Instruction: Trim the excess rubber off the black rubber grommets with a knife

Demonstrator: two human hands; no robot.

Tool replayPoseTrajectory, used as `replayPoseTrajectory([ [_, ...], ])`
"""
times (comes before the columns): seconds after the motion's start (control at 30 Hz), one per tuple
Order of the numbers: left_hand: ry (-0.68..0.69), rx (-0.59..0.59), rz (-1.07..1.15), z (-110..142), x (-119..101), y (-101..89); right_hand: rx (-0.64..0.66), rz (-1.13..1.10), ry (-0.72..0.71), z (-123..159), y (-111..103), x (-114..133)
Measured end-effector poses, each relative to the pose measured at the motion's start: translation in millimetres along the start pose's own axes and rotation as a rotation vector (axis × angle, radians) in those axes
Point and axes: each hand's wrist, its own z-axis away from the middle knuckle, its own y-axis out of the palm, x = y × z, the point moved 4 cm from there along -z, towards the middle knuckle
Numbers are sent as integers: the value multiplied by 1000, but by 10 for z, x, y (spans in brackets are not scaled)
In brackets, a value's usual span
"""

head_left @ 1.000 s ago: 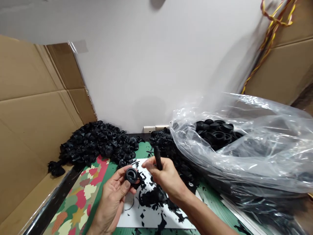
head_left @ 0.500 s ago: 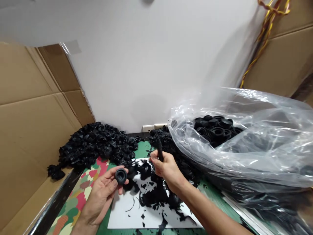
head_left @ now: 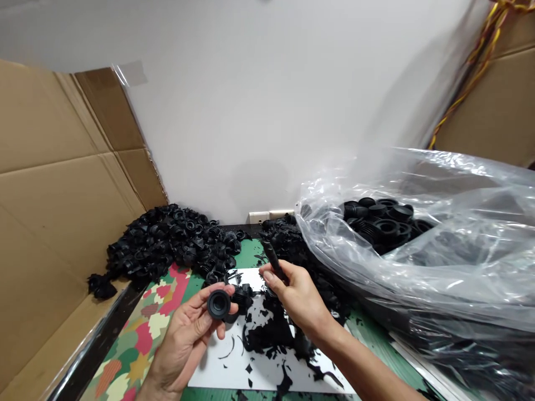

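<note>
My left hand (head_left: pixel 186 334) pinches a round black rubber piece (head_left: pixel 218 304), its cupped opening facing me. Just to the right, my right hand (head_left: pixel 298 295) is closed round a slim black pen-like tool (head_left: pixel 272 257), which leans up and to the left. The tool's exact kind does not show, and its lower end is hidden in the fist. Tool and rubber piece are apart. Beneath both hands lies a white board (head_left: pixel 215 373) strewn with black scraps (head_left: pixel 270 334). Another black ribbed piece (head_left: pixel 242 298) is beside my left fingertips.
A heap of black rubber pieces (head_left: pixel 167 239) stands at back left, against cardboard (head_left: pixel 62 206). On the right, a clear plastic bag (head_left: pixel 418 284) holds more black ribbed pieces (head_left: pixel 378 217). Dark scraps (head_left: pixel 288 239) lie near the wall socket (head_left: pixel 259 218). A camouflage-patterned sheet (head_left: pixel 142 340) covers the left side.
The rubber piece has turned so its opening faces me more squarely. The tool in my right hand has tipped from nearly upright toward the left. The whole view has shifted slightly.
</note>
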Motion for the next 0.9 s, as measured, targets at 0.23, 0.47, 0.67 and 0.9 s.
replayPoseTrajectory([
  [0.23,-55,-19,-4,10,57,73,25,-219,60,102,-104,-94],
  [0.47,-91,6,26,-17,116,142,0,-416,108,167,-141,-121],
  [0.67,-104,49,29,-49,145,249,3,-466,167,216,-136,-87],
  [0.9,-112,66,26,-92,122,334,47,-528,143,230,-117,-72],
])
